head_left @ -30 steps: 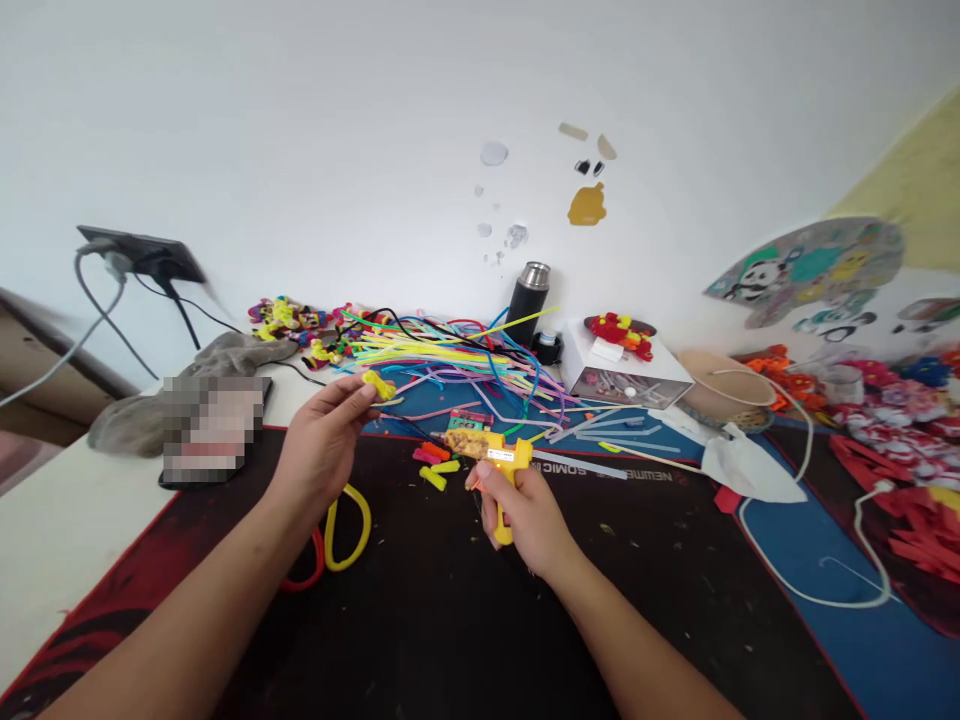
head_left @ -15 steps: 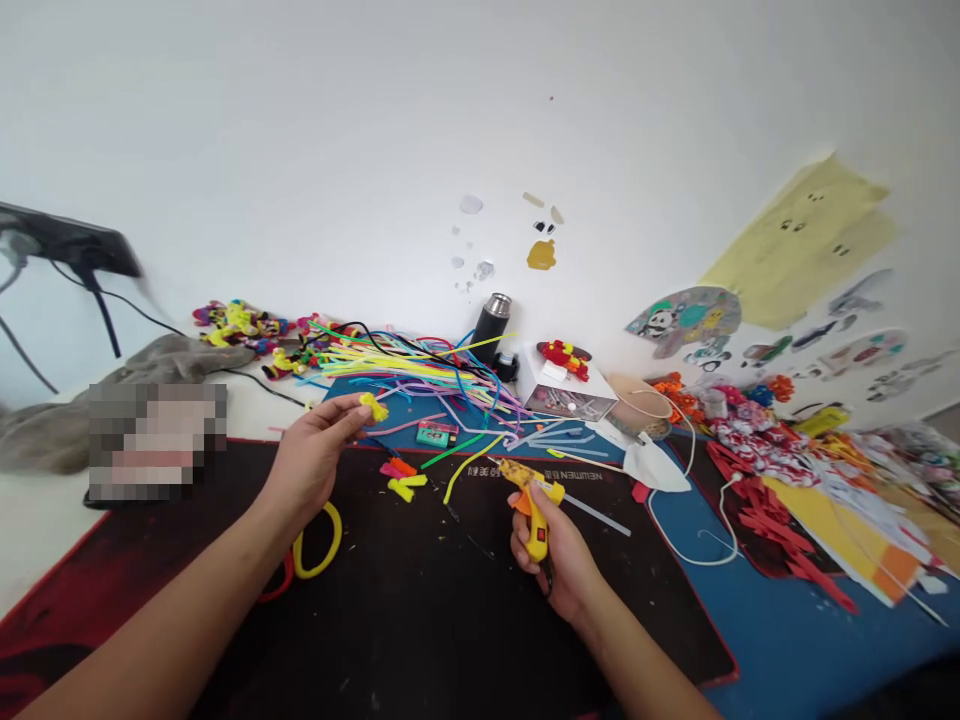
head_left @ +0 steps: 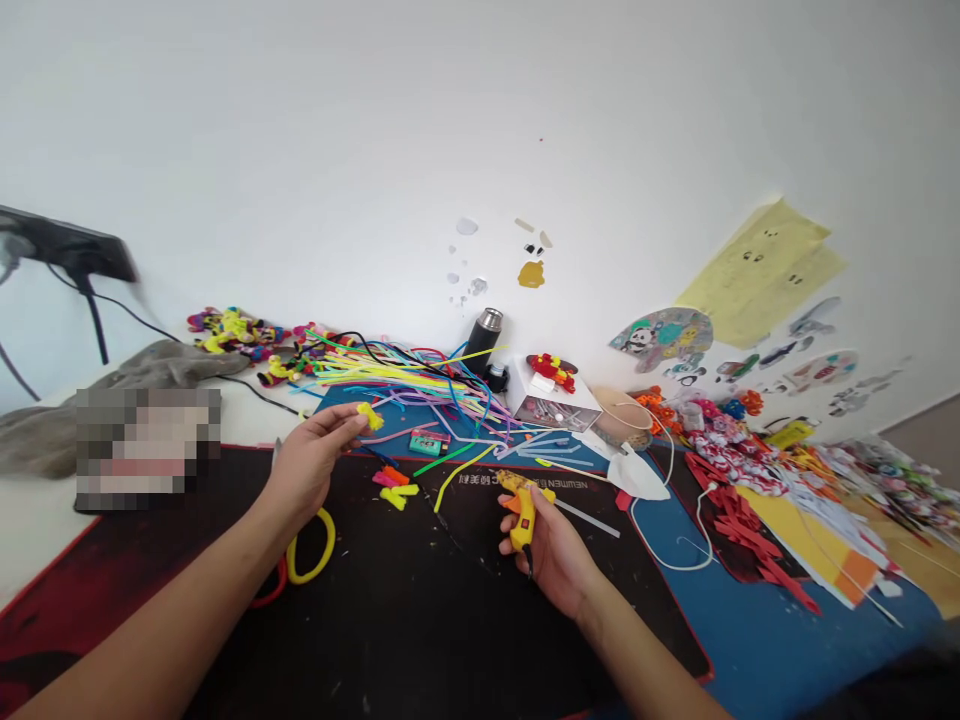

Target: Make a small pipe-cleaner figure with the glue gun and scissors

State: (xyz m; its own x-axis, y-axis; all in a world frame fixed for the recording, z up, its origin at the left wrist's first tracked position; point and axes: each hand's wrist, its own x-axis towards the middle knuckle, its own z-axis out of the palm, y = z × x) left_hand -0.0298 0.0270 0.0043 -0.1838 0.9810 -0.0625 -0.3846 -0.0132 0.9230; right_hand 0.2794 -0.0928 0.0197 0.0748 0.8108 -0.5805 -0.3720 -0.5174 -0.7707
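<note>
Between the thumb and fingertips of my left hand (head_left: 315, 455) is a small yellow fuzzy piece, seemingly bent pipe cleaner (head_left: 369, 416), held above the mat's back edge. My right hand (head_left: 551, 550) is wrapped round a yellow hot glue gun (head_left: 521, 515), a clear glue stick (head_left: 589, 517) jutting from its rear. The gun's nozzle points up and left, apart from the yellow piece. Short pink, orange and yellow pipe cleaner pieces (head_left: 395, 487) lie on the mat between my hands. Scissors with red and yellow handles (head_left: 310, 545) rest partly beneath my left forearm.
A black desk mat (head_left: 420, 630) covers the front. Behind it lie a heap of coloured pipe cleaners (head_left: 405, 368), a black thermos (head_left: 484, 340) and a white box (head_left: 559, 405). Finished fuzzy figures (head_left: 232, 328) stand back left. Red strips (head_left: 750, 530) and wrapped bundles (head_left: 720, 430) crowd the right.
The view has shifted slightly. My right hand has turned the glue gun a little and its nozzle now points more to the left. My left hand still pinches the yellow piece.
</note>
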